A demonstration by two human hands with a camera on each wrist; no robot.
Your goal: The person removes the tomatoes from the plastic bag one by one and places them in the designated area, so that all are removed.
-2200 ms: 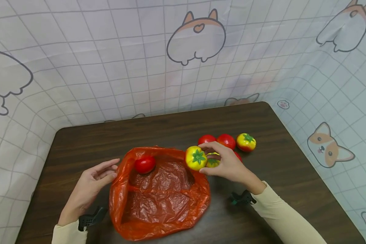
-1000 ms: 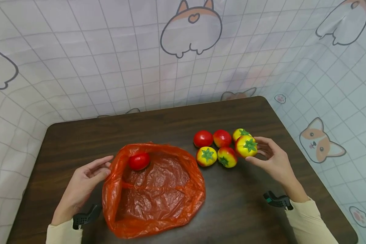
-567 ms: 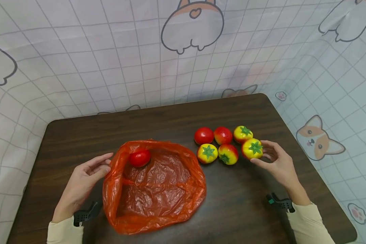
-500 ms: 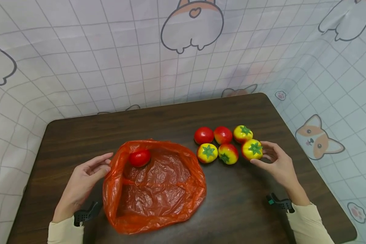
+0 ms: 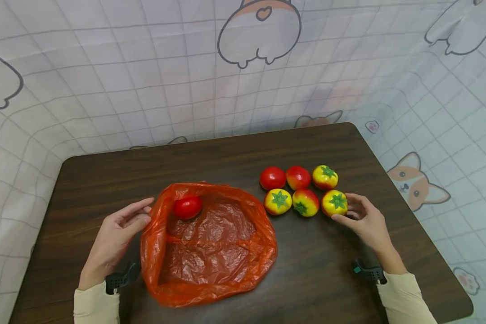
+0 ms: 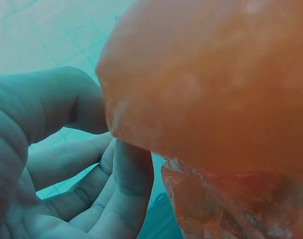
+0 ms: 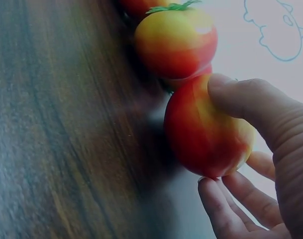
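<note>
My right hand (image 5: pixel 366 222) holds a yellow-and-red tomato (image 5: pixel 333 204) between thumb and fingertips, low over the table at the right end of the front row. In the right wrist view, the thumb presses one side of this tomato (image 7: pixel 206 129) and fingertips touch the other. My left hand (image 5: pixel 115 236) pinches the left rim of an orange-red plastic bag (image 5: pixel 151 252); its thumb and index finger meet at the bag's edge (image 6: pixel 141 124) in the left wrist view. The bag lies with its mouth spread wide, and a red tomato (image 5: pixel 188 208) sits inside at the back left.
Beside the held tomato lie a red-yellow tomato (image 5: pixel 306 202) and a yellow one (image 5: pixel 278 201). Behind them are two red tomatoes (image 5: pixel 273 178) and another yellow one (image 5: pixel 325 177). The dark wooden table (image 5: pixel 316 279) meets a patterned cloth wall (image 5: pixel 186 81) at the back.
My right hand has carried the tomato from over the bag's right rim to the right and lowered it beside the other tomatoes. My left hand stays at the bag's left rim.
</note>
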